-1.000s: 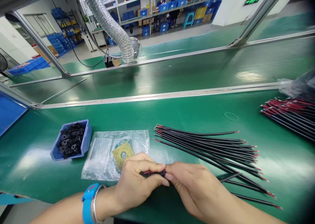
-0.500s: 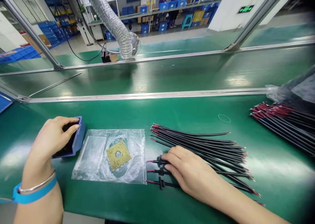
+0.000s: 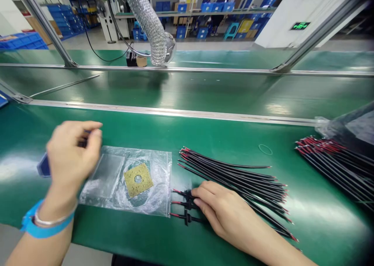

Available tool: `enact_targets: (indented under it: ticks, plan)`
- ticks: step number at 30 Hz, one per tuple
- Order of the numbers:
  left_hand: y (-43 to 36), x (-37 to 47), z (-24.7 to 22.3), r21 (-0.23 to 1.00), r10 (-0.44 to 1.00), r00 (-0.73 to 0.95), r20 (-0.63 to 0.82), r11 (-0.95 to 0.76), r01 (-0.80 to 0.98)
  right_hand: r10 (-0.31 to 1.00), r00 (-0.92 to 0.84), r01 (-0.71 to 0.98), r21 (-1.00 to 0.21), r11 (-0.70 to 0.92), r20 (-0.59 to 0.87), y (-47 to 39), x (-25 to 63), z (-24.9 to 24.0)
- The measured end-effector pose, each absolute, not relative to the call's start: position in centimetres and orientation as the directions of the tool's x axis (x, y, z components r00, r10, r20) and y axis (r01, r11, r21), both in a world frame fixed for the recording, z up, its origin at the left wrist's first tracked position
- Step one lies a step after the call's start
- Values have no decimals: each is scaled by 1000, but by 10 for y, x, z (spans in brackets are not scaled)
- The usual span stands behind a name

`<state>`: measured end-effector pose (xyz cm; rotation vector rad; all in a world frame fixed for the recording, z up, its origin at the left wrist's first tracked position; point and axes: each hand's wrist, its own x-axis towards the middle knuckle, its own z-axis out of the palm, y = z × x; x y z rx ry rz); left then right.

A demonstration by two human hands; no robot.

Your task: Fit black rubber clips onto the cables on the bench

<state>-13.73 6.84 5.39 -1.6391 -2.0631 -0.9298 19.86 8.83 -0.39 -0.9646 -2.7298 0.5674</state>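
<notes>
Right hand [image 3: 224, 208] palm-down, fingers bunched at three fitted cables [image 3: 187, 218]; grip unclear. Left hand [image 3: 70, 153] raised, blurred, fingers curled, contents unclear, hiding most of blue bin [image 3: 43, 167]. Plastic bag [image 3: 102, 174] lies between hands; cable pile [image 3: 233, 175] beyond right.

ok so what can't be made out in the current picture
Blue bin: head view, contents hidden behind the left hand.
Left hand's pinch: head view, too blurred to tell if it holds anything.
Beneath the right hand: head view, covered by that hand.
Right-side cable bundle: head view, far ends cut off by right edge.
</notes>
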Motion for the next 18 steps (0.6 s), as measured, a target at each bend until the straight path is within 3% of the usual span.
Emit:
enact_targets:
  ticks: [1, 4, 7, 10, 12, 14, 18]
  plan:
    - [64, -114, 49, 327, 733, -174, 658, -70, 942, 632, -773, 554, -420, 719, 63, 88, 198, -3]
    - [53, -49, 33, 515, 902, 248, 353, -409, 753, 620, -776, 519, -440, 733, 117, 86, 197, -1]
    - [49, -16, 21, 644, 903, 397, 162, -402, 651, 618, -768, 488, -471, 734, 167, 82, 197, 0]
    - [52, -11, 17, 713, 930, 353, 107, -319, 625, 618, -759, 463, -498, 733, 204, 78, 196, 0]
    - [55, -12, 15, 732, 934, 318, 162, -330, 596, 614, -759, 437, -532, 725, 214, 79, 195, 2]
    - [57, -10, 12, 709, 888, 331, 318, -455, 539, 623, -763, 410, -617, 671, 171, 81, 195, 8]
    - [55, -3, 2, 547, 702, 392, 594, -710, 444, 632, -773, 365, -786, 499, 42, 90, 199, 21]
